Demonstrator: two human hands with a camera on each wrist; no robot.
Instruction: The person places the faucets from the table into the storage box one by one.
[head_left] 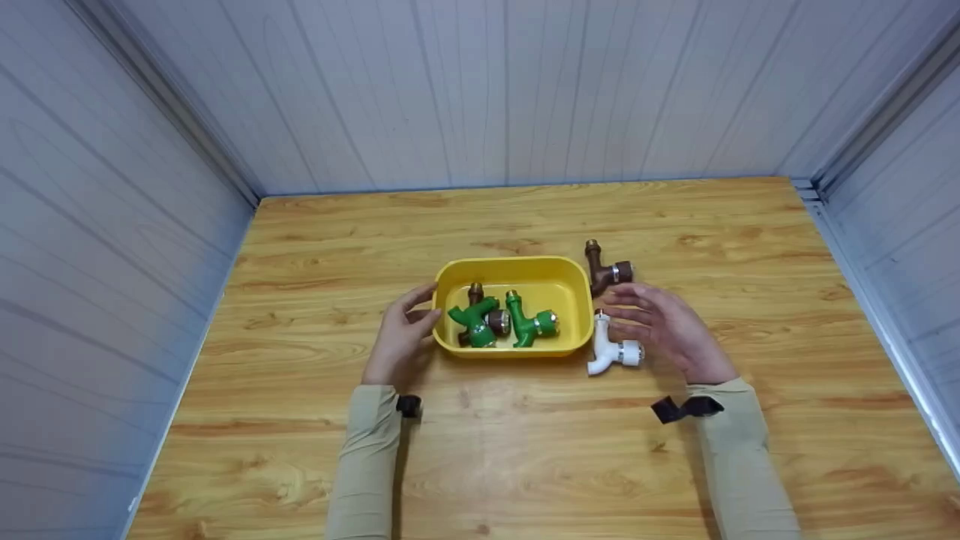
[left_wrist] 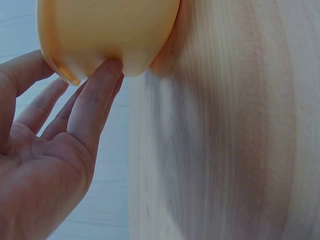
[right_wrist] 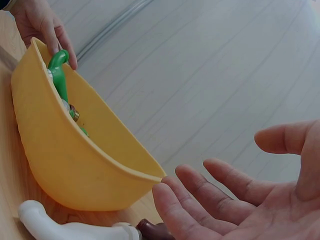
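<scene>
A yellow plastic basin (head_left: 510,352) sits on the table, holding a green tap (head_left: 534,326) and another green tap (head_left: 480,319) lying across a brown tap (head_left: 499,322). My left hand (head_left: 401,330) holds the basin's left end, thumb at the rim and fingers against the outer wall (left_wrist: 125,30). My right hand (head_left: 667,330) hovers by the basin's right end, fingers spread and holding nothing; whether its fingertips touch the rim I cannot tell. Near it lie a white tap (head_left: 619,353), partly below the fingers, and a brown tap (head_left: 598,270) outside the basin.
The wood-patterned table (head_left: 525,450) is enclosed by pale panels at the back (head_left: 480,90), left (head_left: 97,225) and right (head_left: 900,187). Black straps (head_left: 686,409) are around both wrists.
</scene>
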